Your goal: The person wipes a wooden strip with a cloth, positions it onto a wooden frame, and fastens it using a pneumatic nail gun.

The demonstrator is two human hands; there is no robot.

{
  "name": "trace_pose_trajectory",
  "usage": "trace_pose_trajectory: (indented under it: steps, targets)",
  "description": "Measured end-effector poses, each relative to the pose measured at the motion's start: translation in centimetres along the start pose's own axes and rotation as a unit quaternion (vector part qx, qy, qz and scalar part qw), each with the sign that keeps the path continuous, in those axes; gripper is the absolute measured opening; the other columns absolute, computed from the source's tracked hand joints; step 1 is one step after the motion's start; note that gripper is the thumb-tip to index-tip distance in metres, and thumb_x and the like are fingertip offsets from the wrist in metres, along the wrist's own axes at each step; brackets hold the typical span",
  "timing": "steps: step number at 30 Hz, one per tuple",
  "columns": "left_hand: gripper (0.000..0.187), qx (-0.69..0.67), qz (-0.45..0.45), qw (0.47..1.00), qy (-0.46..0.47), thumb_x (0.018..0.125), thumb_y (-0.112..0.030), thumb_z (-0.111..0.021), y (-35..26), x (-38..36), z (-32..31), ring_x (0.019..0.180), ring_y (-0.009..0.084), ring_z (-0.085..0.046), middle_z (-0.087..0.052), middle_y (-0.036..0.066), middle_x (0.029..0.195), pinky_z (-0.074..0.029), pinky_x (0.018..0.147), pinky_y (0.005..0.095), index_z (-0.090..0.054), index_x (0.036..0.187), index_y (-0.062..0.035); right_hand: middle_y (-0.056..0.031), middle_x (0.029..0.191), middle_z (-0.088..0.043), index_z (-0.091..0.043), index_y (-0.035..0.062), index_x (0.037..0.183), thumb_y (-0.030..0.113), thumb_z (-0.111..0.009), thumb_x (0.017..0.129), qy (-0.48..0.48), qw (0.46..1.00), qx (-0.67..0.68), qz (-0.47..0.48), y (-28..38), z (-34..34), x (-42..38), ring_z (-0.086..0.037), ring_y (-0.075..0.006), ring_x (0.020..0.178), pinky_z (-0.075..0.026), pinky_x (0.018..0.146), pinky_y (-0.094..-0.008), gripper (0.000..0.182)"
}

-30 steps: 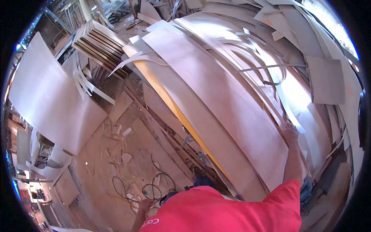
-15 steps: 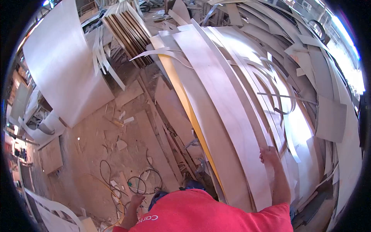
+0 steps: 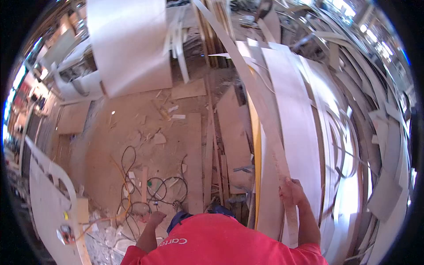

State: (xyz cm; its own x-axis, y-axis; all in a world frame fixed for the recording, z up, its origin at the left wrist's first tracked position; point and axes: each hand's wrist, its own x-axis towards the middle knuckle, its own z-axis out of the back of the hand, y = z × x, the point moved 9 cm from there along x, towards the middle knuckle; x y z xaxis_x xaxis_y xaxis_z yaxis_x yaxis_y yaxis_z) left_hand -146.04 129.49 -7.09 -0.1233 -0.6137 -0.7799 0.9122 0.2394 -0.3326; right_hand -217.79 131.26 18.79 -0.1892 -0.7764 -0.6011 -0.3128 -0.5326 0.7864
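Handling a long strip point(image 3: 257, 98), the right hand point(image 3: 292, 192) grips it — moving it likely needs clearance beyond that hand; the left hand's point(image 3: 156, 218) hold is unclear.

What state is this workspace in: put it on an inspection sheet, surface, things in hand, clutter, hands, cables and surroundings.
Surface: floor dusty, littered.
Things in hand: one long, narrow strip, extending over the long pale sheets.
Clutter: scraps, including a small white offcut, scattered over the floor.
Hands: right hand grips the strip; left hand hangs low, no item seen in it.
Cables: dark cable lies in loose loops, orange cord beside it, close to the feet.
Surroundings: large pale panel beyond the floor; heaped sheets at right.
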Motion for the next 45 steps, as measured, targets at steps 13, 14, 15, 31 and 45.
trace_pose_trajectory:
  steps: [13,14,15,31,45]
  targets:
    - [0.022,0.162,-0.083,0.976,-0.115,0.088,-0.031,-0.063,12.8,-6.5,-11.2,0.092,0.0358,-0.074,-0.076,0.012,0.097,-0.057,0.077,0.0522,-0.076,0.101,-0.0188,-0.0117,0.071,-0.064,-0.06,0.004,0.101,0.042,-0.061,0.103,0.087,0.982,-0.166,0.017,2.5,-21.0,4.2,-0.065,-0.0263,0.056,-0.054,0.047,-0.0416,0.038]
    - [0.024,0.147,-0.052,0.98,-0.124,0.083,-0.023,-0.068,14.2,-7.3,-11.8,0.089,0.0344,-0.075,-0.076,0.01,0.092,-0.058,0.074,0.0517,-0.076,0.105,-0.0199,-0.0114,0.07,-0.064,-0.061,0.0043,0.1,0.042,-0.06,0.103,0.114,0.981,-0.156,0.031,2.2,-23.5,4.2,-0.065,-0.0265,0.056,-0.054,0.047,-0.0418,0.038]
    - [0.022,0.138,-0.059,0.977,-0.151,0.084,-0.023,-0.067,15.6,-7.4,-12.9,0.088,0.0355,-0.075,-0.076,0.011,0.092,-0.058,0.073,0.0523,-0.076,0.103,-0.0192,-0.0111,0.069,-0.063,-0.061,0.0047,0.1,0.043,-0.06,0.104,0.144,0.978,-0.145,0.042,2.3,-26.0,3.8,-0.065,-0.0267,0.055,-0.054,0.046,-0.042,0.038]
    - [0.029,0.002,0.073,0.968,-0.241,0.095,-0.037,-0.058,39.3,-16.4,-17.2,0.095,0.0362,-0.073,-0.075,0.018,0.098,-0.058,0.079,0.052,-0.08,0.102,-0.0188,-0.0135,0.079,-0.065,-0.051,0.0085,0.114,0.051,-0.066,0.097,0.36,0.9,-0.247,-0.003,-9.7,-62.5,-8.9,-0.065,-0.0295,0.059,-0.055,0.05,-0.0457,0.048]
    - [0.021,-0.184,0.214,0.913,-0.294,0.094,-0.032,-0.065,40.9,-25.2,-23.7,0.086,0.033,-0.074,-0.074,0.017,0.089,-0.059,0.076,0.0487,-0.08,0.098,-0.0175,-0.0151,0.078,-0.069,-0.062,0.0014,0.109,0.047,-0.061,0.103,0.48,0.775,-0.363,-0.194,-23.4,-85.2,-7.8,-0.069,-0.0264,0.063,-0.058,0.053,-0.0396,0.046]
